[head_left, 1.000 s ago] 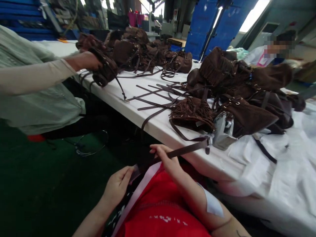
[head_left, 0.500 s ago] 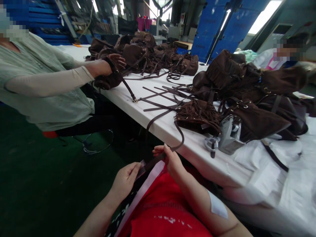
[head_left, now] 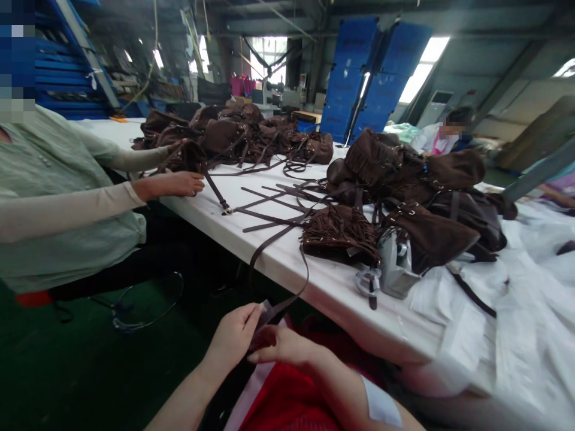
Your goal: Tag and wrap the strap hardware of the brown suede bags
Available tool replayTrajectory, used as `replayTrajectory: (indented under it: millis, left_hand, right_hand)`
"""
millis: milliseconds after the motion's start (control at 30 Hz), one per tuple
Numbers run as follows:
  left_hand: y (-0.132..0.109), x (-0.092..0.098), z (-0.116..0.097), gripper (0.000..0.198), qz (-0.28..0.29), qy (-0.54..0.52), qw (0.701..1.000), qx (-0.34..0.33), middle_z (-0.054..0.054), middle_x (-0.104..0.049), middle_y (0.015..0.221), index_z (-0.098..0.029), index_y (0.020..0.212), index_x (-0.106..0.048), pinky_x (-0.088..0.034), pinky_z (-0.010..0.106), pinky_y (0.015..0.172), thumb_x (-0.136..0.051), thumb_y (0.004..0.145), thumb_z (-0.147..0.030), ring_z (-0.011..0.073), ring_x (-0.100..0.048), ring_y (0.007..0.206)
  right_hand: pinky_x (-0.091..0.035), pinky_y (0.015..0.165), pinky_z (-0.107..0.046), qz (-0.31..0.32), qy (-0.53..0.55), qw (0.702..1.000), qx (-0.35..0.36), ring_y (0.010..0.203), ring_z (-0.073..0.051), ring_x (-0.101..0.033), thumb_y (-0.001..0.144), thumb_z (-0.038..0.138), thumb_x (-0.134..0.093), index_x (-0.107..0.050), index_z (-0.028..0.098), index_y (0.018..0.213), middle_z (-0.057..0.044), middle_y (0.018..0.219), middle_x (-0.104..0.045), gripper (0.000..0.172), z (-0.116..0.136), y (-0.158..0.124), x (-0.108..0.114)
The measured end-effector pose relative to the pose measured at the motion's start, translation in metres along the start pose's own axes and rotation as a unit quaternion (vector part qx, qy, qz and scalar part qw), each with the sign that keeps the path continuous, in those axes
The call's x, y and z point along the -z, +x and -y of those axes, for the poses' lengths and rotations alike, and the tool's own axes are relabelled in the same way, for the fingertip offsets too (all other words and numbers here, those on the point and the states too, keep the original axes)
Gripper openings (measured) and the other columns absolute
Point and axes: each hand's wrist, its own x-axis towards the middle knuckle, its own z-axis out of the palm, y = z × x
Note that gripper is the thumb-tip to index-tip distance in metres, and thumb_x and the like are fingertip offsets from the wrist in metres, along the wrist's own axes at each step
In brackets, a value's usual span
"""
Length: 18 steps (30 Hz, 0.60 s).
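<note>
My left hand [head_left: 236,332] is closed on a dark brown strap [head_left: 287,302], with a small clear plastic piece [head_left: 266,309] at its fingertips. Just below and right of it, my right hand [head_left: 287,347] has its fingers curled round a lower part of the strap, partly hidden. From my hands the strap runs up to the table edge, by a fringed brown bag [head_left: 340,234]. More loose straps [head_left: 274,209] lie crossed on the white table beyond.
A silver tape dispenser [head_left: 398,269] and a clear roll [head_left: 368,280] sit near the edge of the white table [head_left: 323,299]. Brown bags [head_left: 413,170] are heaped right and at the back [head_left: 224,134]. At left, a co-worker's hand [head_left: 177,183] is by another bag.
My right hand has moved down and left along the strap, close to my left hand. The view has tilted up. The co-worker's arms have shifted around the bag at left.
</note>
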Motion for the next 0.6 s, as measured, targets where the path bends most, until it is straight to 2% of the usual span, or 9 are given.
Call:
replayTrajectory:
  millis: [133, 233, 300, 367, 400, 467, 533, 600]
  left_hand:
    - [0.025, -0.005, -0.006, 0.043, 0.011, -0.030, 0.999, -0.006, 0.003, -0.068, 0.067, -0.020, 0.071, -0.065, -0.046, 0.027, 0.060, -0.041, 0.093, -0.048, 0.0189, -0.064, 0.063]
    - [0.028, -0.005, -0.006, 0.044, 0.011, -0.063, 0.998, 0.007, 0.003, -0.068, 0.066, -0.020, 0.070, -0.063, -0.049, 0.026, 0.060, -0.042, 0.092, -0.051, 0.0194, -0.066, 0.064]
    - [0.023, -0.002, 0.001, 0.046, -0.004, -0.084, 0.996, 0.043, 0.004, -0.070, 0.067, -0.020, 0.073, -0.064, -0.051, 0.027, 0.060, -0.041, 0.090, -0.056, 0.0209, -0.069, 0.066]
    - [0.014, 0.001, 0.015, 0.050, -0.034, -0.115, 0.987, 0.106, 0.005, -0.073, 0.072, -0.019, 0.083, -0.066, -0.053, 0.029, 0.059, -0.041, 0.087, -0.062, 0.0231, -0.071, 0.068]
    - [0.009, 0.002, 0.022, 0.053, -0.051, -0.128, 0.980, 0.140, 0.006, -0.074, 0.073, -0.018, 0.088, -0.067, -0.054, 0.030, 0.059, -0.042, 0.085, -0.064, 0.0242, -0.072, 0.068]
    - [-0.003, 0.004, 0.035, 0.059, -0.078, -0.141, 0.967, 0.198, 0.007, -0.076, 0.075, -0.017, 0.094, -0.068, -0.056, 0.033, 0.061, -0.042, 0.082, -0.069, 0.0259, -0.073, 0.069]
    - [-0.014, 0.004, 0.042, 0.062, -0.090, -0.140, 0.961, 0.222, 0.008, -0.076, 0.075, -0.017, 0.093, -0.069, -0.057, 0.035, 0.066, -0.042, 0.080, -0.072, 0.0275, -0.074, 0.071]
    - [-0.020, 0.000, 0.043, 0.065, -0.086, -0.147, 0.961, 0.219, 0.009, -0.076, 0.076, -0.018, 0.091, -0.070, -0.057, 0.037, 0.070, -0.042, 0.078, -0.075, 0.0290, -0.074, 0.073]
  right_hand:
    - [-0.047, 0.087, -0.032, -0.037, -0.014, 0.999, -0.017, 0.096, -0.021, -0.064, 0.049, 0.048, -0.089, -0.072, 0.016, 0.098, -0.005, 0.095, -0.069, 0.061, -0.010, 0.007, 0.007]
    - [-0.048, 0.085, -0.031, -0.062, 0.006, 0.998, -0.003, 0.097, -0.022, -0.065, 0.052, 0.049, -0.088, -0.071, 0.015, 0.105, -0.007, 0.100, -0.070, 0.065, -0.010, 0.004, 0.013]
    - [-0.048, 0.080, -0.029, -0.067, 0.018, 0.998, 0.000, 0.091, -0.020, -0.066, 0.052, 0.048, -0.089, -0.071, 0.014, 0.105, -0.007, 0.097, -0.071, 0.065, -0.010, 0.004, 0.016]
    - [-0.048, 0.071, -0.028, -0.096, 0.025, 0.995, 0.017, 0.079, -0.018, -0.066, 0.055, 0.050, -0.086, -0.071, 0.013, 0.101, -0.006, 0.088, -0.070, 0.061, -0.010, 0.007, 0.020]
    - [-0.047, 0.066, -0.027, -0.133, 0.032, 0.990, 0.035, 0.074, -0.017, -0.065, 0.058, 0.052, -0.084, -0.070, 0.012, 0.100, -0.007, 0.085, -0.070, 0.060, -0.009, 0.009, 0.023]
    - [-0.045, 0.059, -0.025, -0.245, 0.055, 0.964, 0.091, 0.066, -0.014, -0.062, 0.063, 0.057, -0.078, -0.067, 0.011, 0.106, -0.008, 0.086, -0.069, 0.064, -0.006, 0.014, 0.030]
    - [-0.046, 0.057, -0.025, -0.344, 0.072, 0.924, 0.150, 0.067, -0.014, -0.063, 0.068, 0.058, -0.074, -0.059, 0.013, 0.123, -0.012, 0.102, -0.068, 0.073, -0.001, 0.016, 0.037]
    - [-0.049, 0.059, -0.026, -0.381, 0.062, 0.902, 0.194, 0.074, -0.015, -0.065, 0.073, 0.055, -0.070, -0.047, 0.018, 0.139, -0.015, 0.123, -0.062, 0.079, 0.004, 0.016, 0.042]
